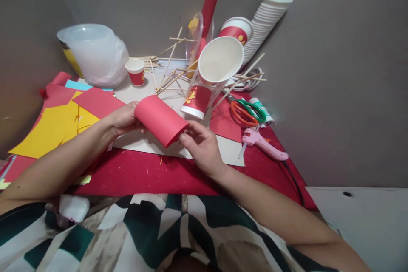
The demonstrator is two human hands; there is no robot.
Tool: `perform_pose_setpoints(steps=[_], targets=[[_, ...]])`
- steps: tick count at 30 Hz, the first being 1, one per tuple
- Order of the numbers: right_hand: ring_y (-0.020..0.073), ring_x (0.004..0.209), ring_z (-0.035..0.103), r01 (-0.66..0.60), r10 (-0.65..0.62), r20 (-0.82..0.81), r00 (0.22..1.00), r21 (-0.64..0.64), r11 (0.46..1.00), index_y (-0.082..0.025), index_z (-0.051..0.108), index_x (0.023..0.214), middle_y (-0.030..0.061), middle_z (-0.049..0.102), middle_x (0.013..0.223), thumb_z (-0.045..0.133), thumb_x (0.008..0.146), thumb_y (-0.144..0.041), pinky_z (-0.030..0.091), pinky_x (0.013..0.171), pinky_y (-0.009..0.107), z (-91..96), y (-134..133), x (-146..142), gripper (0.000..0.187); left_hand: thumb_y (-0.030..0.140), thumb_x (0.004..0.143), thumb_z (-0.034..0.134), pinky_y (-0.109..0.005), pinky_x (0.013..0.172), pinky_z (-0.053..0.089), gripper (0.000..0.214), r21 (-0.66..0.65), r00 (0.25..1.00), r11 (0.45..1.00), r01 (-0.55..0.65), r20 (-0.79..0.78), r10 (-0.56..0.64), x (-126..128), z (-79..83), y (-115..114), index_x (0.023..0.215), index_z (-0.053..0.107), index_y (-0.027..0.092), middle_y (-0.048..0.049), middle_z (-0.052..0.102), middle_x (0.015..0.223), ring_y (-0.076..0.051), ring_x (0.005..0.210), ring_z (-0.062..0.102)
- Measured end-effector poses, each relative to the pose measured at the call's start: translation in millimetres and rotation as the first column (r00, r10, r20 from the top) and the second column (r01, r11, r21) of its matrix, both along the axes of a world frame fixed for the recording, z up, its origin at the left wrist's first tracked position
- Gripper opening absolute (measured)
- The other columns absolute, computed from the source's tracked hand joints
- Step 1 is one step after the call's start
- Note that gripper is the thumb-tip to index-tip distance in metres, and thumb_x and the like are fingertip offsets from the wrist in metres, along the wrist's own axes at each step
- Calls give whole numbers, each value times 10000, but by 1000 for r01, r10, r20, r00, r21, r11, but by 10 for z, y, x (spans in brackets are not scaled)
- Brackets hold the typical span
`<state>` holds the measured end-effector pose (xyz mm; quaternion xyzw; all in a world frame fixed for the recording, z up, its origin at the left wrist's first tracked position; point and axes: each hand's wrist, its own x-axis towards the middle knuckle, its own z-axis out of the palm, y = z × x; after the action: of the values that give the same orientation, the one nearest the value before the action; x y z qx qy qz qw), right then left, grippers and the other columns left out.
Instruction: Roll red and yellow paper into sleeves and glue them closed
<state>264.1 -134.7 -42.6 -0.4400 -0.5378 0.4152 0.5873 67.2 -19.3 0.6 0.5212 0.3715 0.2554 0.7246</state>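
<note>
Between my two hands a piece of red paper [161,120] is curved into a tube, held above the table. My left hand [126,120] is closed on its left end, with the fingertips partly hidden behind it. At the right end, my right hand [202,144] grips the paper edge between thumb and fingers. Just behind stands a build of paper cups and wooden sticks. In it are a large white cup [221,59] with its mouth toward me and a red patterned cup [198,98] upside down below it. A small red and white cup [135,73] stands behind my left hand.
Red and yellow paper sheets [47,123] lie at left, near a white plastic bag [98,59]. At right are scissors [244,114], a pink glue gun [264,143] with a cord, and a leaning cup stack [267,25]. Wooden sticks [168,66] jut out behind.
</note>
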Motion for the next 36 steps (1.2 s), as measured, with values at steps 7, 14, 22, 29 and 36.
perform_pose_setpoints(steps=[7, 14, 22, 29, 36], targets=[[129, 634, 609, -16, 11, -50, 999, -101, 995, -182, 718, 708, -10, 682, 656, 725, 759, -265, 512, 619, 251, 63, 19, -29, 99, 304, 618, 819, -214, 470, 448, 223, 56, 999, 998, -9, -40, 11, 23, -22, -79, 631, 687, 125, -16, 618, 532, -103, 462, 534], [179, 717, 697, -78, 62, -138, 988, -112, 991, -212, 785, 795, 5, 772, 764, 803, 702, -258, 572, 691, 293, 103, 32, 1, 106, 324, 730, 802, -154, 536, 444, 188, 197, 1000, 980, 4, -12, -2, -23, 289, -290, 739, 755, 141, 3, 659, 618, -64, 536, 541], [223, 737, 726, -70, 60, -112, 992, -85, 994, -250, 809, 843, 24, 796, 836, 837, 690, -365, 612, 682, 345, -37, 3, -1, 193, 223, 840, 682, -157, 566, 465, 127, 379, 990, 922, 73, -137, -22, -43, 598, -679, 775, 764, 150, 5, 691, 685, -87, 603, 570], [225, 731, 751, -25, 23, 43, 999, 63, 998, -256, 806, 868, 26, 805, 841, 783, 762, -302, 626, 662, 327, -2, -30, 29, 118, 212, 853, 651, -150, 517, 435, 166, 472, 986, 877, 92, -169, -13, -74, 607, -683, 725, 735, 147, 11, 677, 658, -76, 563, 550], [229, 812, 762, 27, -237, 323, 916, 540, 841, -264, 763, 1066, 70, 800, 918, 682, 849, -166, 624, 718, 343, 78, -37, 179, 251, 224, 801, 730, -199, 617, 530, 126, 557, 965, 806, -200, -32, 261, -140, 698, -586, 919, 752, 187, -14, 749, 810, -118, 668, 665]])
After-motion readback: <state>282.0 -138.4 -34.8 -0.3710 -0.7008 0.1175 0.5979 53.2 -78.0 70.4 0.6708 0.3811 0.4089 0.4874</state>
